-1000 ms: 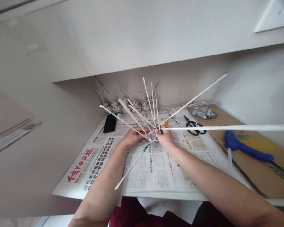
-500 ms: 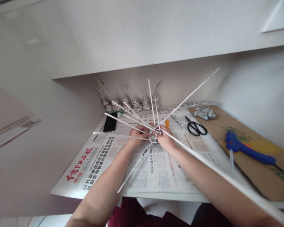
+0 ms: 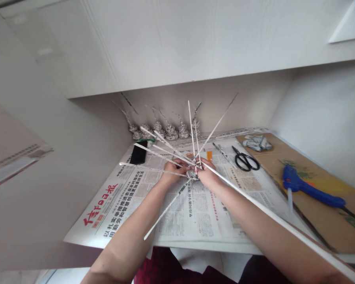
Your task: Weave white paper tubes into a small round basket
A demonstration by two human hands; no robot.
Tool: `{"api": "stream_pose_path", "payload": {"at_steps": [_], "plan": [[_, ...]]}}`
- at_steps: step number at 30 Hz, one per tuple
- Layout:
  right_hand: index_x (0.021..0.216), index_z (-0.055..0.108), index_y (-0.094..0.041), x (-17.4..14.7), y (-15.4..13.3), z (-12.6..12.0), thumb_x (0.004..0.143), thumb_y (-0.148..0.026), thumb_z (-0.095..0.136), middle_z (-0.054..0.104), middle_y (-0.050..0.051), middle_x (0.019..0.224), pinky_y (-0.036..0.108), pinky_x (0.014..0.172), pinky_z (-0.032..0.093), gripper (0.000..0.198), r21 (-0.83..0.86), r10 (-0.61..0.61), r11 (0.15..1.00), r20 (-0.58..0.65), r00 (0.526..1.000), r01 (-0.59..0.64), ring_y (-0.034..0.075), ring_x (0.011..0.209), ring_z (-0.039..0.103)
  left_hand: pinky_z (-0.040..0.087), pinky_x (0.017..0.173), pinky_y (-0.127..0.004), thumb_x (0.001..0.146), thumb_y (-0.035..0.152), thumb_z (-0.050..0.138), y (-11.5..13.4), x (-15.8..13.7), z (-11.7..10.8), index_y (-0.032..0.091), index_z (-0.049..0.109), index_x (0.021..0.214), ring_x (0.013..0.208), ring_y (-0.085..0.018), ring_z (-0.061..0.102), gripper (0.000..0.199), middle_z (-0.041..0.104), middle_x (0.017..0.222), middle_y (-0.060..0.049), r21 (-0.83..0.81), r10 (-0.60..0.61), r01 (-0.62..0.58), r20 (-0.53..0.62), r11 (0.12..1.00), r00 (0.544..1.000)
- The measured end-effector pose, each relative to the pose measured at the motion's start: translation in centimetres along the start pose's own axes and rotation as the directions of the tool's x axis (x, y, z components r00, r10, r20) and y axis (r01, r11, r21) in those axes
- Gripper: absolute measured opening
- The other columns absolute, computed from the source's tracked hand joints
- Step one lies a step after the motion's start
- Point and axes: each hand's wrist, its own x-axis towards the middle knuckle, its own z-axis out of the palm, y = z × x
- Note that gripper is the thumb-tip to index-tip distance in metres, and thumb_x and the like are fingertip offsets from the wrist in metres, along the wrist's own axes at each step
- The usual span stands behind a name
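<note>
Between my two hands is a small woven paper piece (image 3: 192,174), with several rolled paper sticks (image 3: 154,169) fanning out from it. My left hand (image 3: 175,169) is closed on its left side, fingers curled at the bases of the sticks. On the right, my right hand (image 3: 207,172) pinches the piece and the sticks near its rim. One long paper stick (image 3: 272,215) runs from there over my right forearm toward the lower right corner. My fingers hide part of the weave.
Newspaper (image 3: 171,225) covers the table. Several woven paper figures (image 3: 171,132) line the back wall, near a black phone (image 3: 139,152). Black scissors (image 3: 246,159), a crumpled paper ball (image 3: 257,142) and a blue glue gun (image 3: 313,191) on cardboard (image 3: 322,232) lie to the right. A cabinet overhangs the back.
The stick pointing to the upper right has swung leftward and now looks shorter. My hands remain at the woven piece, with only slight shifts of the other sticks.
</note>
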Motion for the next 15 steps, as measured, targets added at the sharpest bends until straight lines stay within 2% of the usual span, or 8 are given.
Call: {"api": "stream_pose_path", "payload": {"at_steps": [8,15], "plan": [[0.087,0.068,-0.024,-0.03,-0.47,-0.22,0.066,-0.024,0.063,0.07,-0.001,0.082,0.032,0.073,0.049,0.021,-0.061,0.0,0.998,0.026,1.0,0.002,0.019,0.079,0.064,0.04,0.053,-0.025,0.059,0.023,0.075,-0.44,0.1,0.66,0.011,0.068,0.068,0.053,-0.012,0.052,0.016,0.063,0.06,-0.003,-0.076,-0.009,0.009,-0.001,0.997,1.0],[0.094,0.068,-0.024,-0.03,-0.2,0.01,0.064,-0.02,0.06,0.071,-0.001,0.084,0.031,0.074,0.049,0.032,-0.023,0.002,1.0,0.048,0.999,-0.001,0.019,0.082,0.065,0.045,0.063,-0.026,0.06,0.023,0.075,0.28,-0.17,0.76,0.013,0.067,0.07,0.064,-0.015,0.057,0.017,0.066,0.068,-0.004,-0.078,0.082,-0.079,0.037,0.994,0.996]]}}
